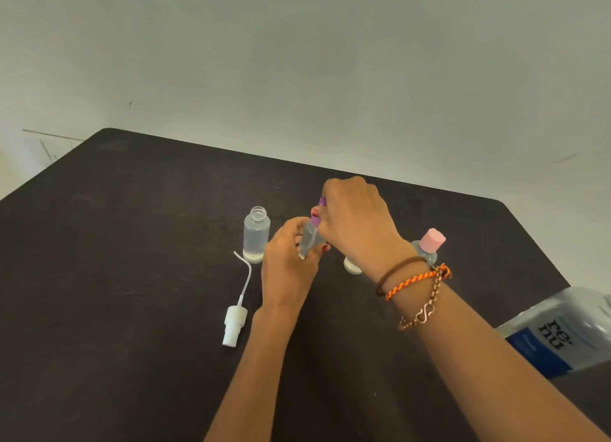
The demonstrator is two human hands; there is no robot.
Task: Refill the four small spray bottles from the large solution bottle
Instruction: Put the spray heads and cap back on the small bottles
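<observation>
My left hand (pixel 287 263) grips a small clear bottle (pixel 310 238), tilted, above the dark table (pixel 132 243). My right hand (pixel 355 223) holds the bottle's purple cap (pixel 318 211) from above. To the left stands an uncapped clear bottle (pixel 256 235) with a little liquid at its bottom. Its white spray pump with a dip tube (pixel 235 319) lies on the table in front of it. A pink-capped bottle (pixel 429 245) stands behind my right wrist. A white-bottomed bottle (pixel 352 266) is mostly hidden under my right hand. The large solution bottle (pixel 562 332) lies at the right edge.
The table's far edge runs diagonally along a pale wall (pixel 297 61). Bracelets and a hair tie (pixel 416 286) circle my right wrist.
</observation>
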